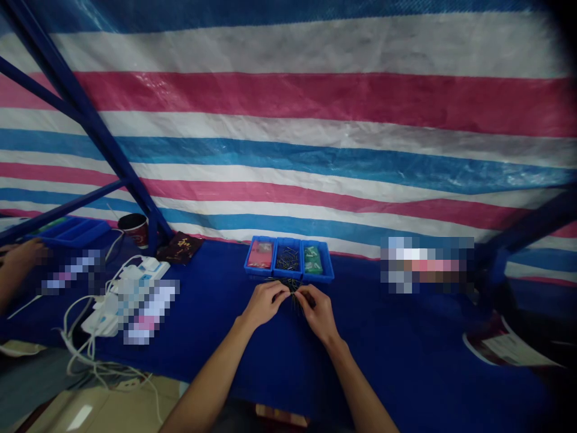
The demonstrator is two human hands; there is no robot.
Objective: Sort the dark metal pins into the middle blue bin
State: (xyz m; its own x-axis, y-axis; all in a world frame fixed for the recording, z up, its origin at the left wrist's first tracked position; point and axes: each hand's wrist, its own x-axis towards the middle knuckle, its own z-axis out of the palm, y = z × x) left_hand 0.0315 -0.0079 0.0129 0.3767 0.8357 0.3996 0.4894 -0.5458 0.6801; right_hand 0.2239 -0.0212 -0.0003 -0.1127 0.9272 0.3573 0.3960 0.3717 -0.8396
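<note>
My left hand [267, 302] and my right hand [317, 308] meet over the blue table, fingertips pinched close together. What sits between the fingertips is too small to make out. Around and under them lies a pile of thin dark pieces [295, 302], like short wires or pins. Just beyond my hands stand three joined blue bins. Pink material shows in the left bin [260, 272], dark thin pieces fill the middle bin [287, 240], and the right bin [327, 270] has green material with small white pieces.
Left of my arms lie white power strips [101, 319] with tangled cables. Behind them are a dark packet [180, 248], a dark cup [135, 230] and a blue tray [74, 231]. Another person's hand [22, 261] is at far left. A large cup-like container [509, 343] stands right.
</note>
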